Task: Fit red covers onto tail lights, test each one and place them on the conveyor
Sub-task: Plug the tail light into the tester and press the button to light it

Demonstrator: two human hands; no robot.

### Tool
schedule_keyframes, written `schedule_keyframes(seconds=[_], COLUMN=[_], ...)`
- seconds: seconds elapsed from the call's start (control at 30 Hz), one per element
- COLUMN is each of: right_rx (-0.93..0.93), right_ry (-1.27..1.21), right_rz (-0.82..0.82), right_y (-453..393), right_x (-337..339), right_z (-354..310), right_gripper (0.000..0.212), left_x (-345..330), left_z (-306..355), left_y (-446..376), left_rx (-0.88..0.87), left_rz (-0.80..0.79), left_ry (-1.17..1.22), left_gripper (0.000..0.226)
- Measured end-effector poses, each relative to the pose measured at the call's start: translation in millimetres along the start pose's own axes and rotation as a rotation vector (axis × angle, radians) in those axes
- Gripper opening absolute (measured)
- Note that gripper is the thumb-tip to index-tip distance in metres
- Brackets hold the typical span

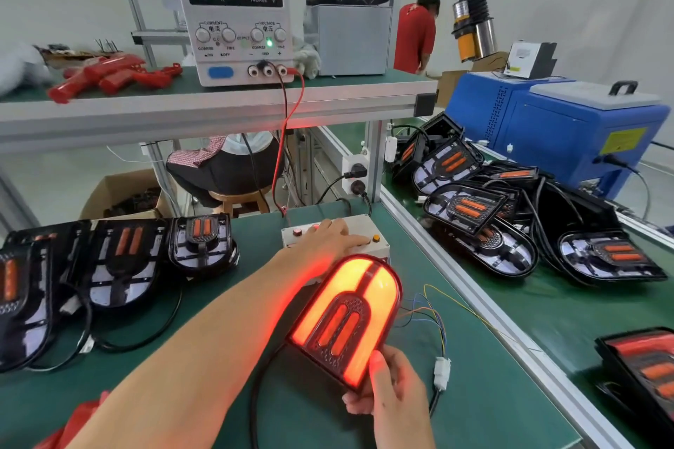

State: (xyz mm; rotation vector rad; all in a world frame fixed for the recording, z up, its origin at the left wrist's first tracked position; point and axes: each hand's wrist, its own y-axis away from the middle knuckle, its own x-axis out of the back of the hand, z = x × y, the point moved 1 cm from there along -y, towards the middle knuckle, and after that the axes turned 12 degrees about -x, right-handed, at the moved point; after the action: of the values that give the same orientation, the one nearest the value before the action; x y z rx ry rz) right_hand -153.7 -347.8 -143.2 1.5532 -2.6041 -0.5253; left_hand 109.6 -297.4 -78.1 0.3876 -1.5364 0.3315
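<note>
My right hand (388,388) grips the lower edge of the glowing, arch-shaped red-covered tail light (348,317), thumb curled over its face, holding it tilted above the green bench mat (474,394) at centre frame. My left hand (330,235) reaches to twelve o'clock, fingers straight and resting on the white push-button test box (379,248) (which button they touch, I cannot tell). Uncovered black tail lights (124,259) lie in a row at nine o'clock; more are heaped on the green conveyor belt (547,306) at three o'clock. The white bench power supply (237,15) at twelve o'clock reads 0.080 A, 12.00 V.
</note>
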Motion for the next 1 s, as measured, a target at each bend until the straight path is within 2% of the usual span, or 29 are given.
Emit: schedule_keyframes(seconds=[0.17, 0.23, 0.37, 0.47, 0.57, 0.7, 0.83, 0.93, 1.0], right_rx=[-0.015, -0.019, -0.023, -0.059, -0.115, -0.169, -0.174, -0.134, 0.003], right_ry=[-0.018, 0.015, 0.124, 0.207, 0.281, 0.380, 0.449, 0.496, 0.614], right_rz=[-0.013, -0.036, -0.097, -0.165, -0.205, -0.249, -0.217, -0.117, 0.069], right_y=[2.5, 4.7, 8.2, 9.7, 11.1, 15.1, 17.9, 25.5, 32.3], right_x=[-0.8, -1.3, -1.0, 0.2, 0.4, -4.3, -9.3, -9.3, -2.0], right_z=[-2.1, -3.1, -5.7, -10.3, -17.0, -25.9, -30.4, -32.1, -32.1], right_gripper=[0.014, 0.015, 0.016, 0.020, 0.025, 0.034, 0.044, 0.043, 0.049], left_x=[8.2, 18.2, 38.6, 49.7, 54.7, 58.4, 66.8, 70.0, 69.4], left_z=[1.5, 3.3, 9.2, 17.3, 31.1, 56.1, 78.8, 98.8, 113.9], left_y=[5.3, 12.2, 42.8, 67.4, 93.4, 126.4, 147.0, 154.9, 157.7], left_rx=[-0.016, 0.031, 0.235, 0.314, 0.314, 0.242, 0.217, 0.231, 0.228], left_rz=[0.022, 0.180, 0.634, 0.825, 0.846, 0.761, 0.740, 0.775, 0.761], left_ry=[0.079, 0.287, 0.632, 0.834, 0.887, 0.888, 1.010, 1.090, 1.122], left_gripper=[0.060, 0.052, 0.032, 0.021, 0.025, 0.030, 0.030, 0.031, 0.031])
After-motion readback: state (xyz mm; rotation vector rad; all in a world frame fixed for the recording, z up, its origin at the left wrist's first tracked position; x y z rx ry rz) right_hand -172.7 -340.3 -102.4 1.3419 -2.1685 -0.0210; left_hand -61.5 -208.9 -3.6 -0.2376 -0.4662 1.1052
